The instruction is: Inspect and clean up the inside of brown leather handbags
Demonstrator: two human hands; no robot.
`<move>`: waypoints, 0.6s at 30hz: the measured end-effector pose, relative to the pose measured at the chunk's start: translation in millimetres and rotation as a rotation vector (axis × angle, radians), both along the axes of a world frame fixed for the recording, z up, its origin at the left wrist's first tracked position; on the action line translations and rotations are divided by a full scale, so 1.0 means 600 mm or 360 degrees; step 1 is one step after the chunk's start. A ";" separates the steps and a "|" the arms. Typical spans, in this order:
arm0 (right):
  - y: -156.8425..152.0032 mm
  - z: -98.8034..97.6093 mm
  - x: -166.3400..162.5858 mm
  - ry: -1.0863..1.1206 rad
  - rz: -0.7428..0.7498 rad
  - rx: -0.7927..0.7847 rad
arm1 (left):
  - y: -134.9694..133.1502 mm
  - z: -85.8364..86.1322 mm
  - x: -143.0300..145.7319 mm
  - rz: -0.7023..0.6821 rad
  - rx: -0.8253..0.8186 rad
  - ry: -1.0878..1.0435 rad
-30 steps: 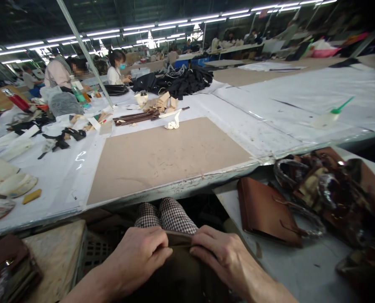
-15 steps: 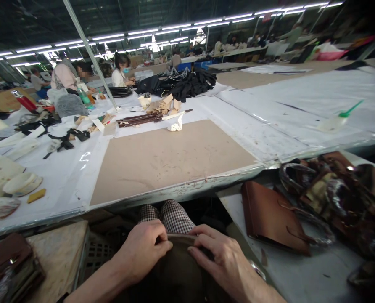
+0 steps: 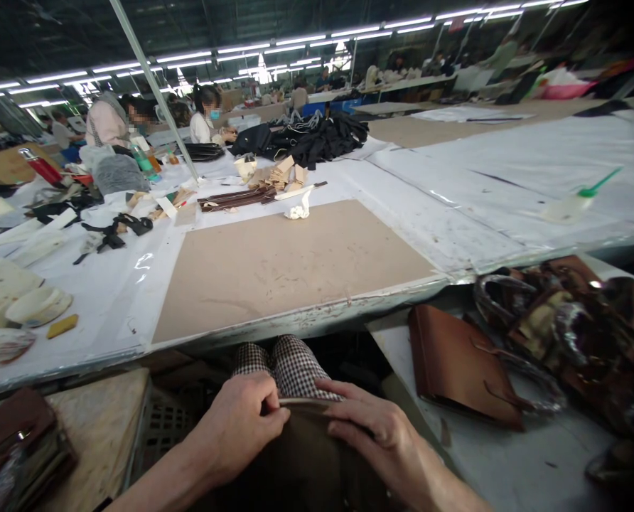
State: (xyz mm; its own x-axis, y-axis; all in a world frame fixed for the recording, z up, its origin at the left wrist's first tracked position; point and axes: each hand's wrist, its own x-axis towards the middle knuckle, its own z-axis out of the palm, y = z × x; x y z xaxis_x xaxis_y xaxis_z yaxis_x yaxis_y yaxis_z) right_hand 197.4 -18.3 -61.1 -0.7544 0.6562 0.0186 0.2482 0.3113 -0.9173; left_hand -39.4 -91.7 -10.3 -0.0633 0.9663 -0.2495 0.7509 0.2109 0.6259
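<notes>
A dark brown leather bag [image 3: 301, 462] lies in my lap, below the table's front edge. My left hand [image 3: 239, 427] is closed, pinching the bag's top edge on the left. My right hand [image 3: 373, 437] grips the same edge on the right, fingers curled over it. Checked trouser knees [image 3: 288, 363] show just beyond the bag. Most of the bag is hidden under my hands and forearms.
A tan cardboard sheet [image 3: 290, 263] lies on the white worktable [image 3: 455, 213]. A brown leather bag [image 3: 460, 366] and a pile of wrapped bags [image 3: 573, 327] sit on a side table at right. Another bag [image 3: 18, 441] rests lower left. A green-tipped glue bottle [image 3: 576, 203], leather strips [image 3: 237, 199] and co-workers are farther back.
My hands have shifted slightly along the bag's top edge and its pale rim now shows between them. The view has moved a little.
</notes>
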 end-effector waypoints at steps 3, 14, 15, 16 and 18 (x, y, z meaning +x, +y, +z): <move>0.001 -0.004 0.009 0.0062 0.0066 -0.0049 | 0.000 0.001 0.000 -0.0013 0.0033 -0.0081; 0.001 0.006 0.009 0.0016 -0.0186 -0.0735 | -0.007 0.009 -0.006 0.0003 0.0087 -0.0249; 0.003 0.007 0.008 0.0007 -0.0178 -0.0796 | -0.007 0.010 -0.006 0.0003 0.0084 -0.0261; 0.005 0.009 0.007 0.0001 -0.0162 -0.0850 | -0.007 0.009 -0.006 0.0004 0.0083 -0.0272; 0.007 0.014 0.005 0.0023 -0.0109 -0.0940 | -0.007 0.009 -0.006 0.0008 0.0089 -0.0283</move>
State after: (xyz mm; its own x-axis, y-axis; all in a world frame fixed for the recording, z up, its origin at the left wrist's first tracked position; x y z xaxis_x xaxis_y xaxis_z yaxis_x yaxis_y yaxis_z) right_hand 200.5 -13.8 -53.0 -0.7122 0.6056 -0.3548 0.2361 -0.2693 -0.9336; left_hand -43.2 -96.1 -4.8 -0.0278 0.9787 -0.2034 0.6263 0.1756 0.7596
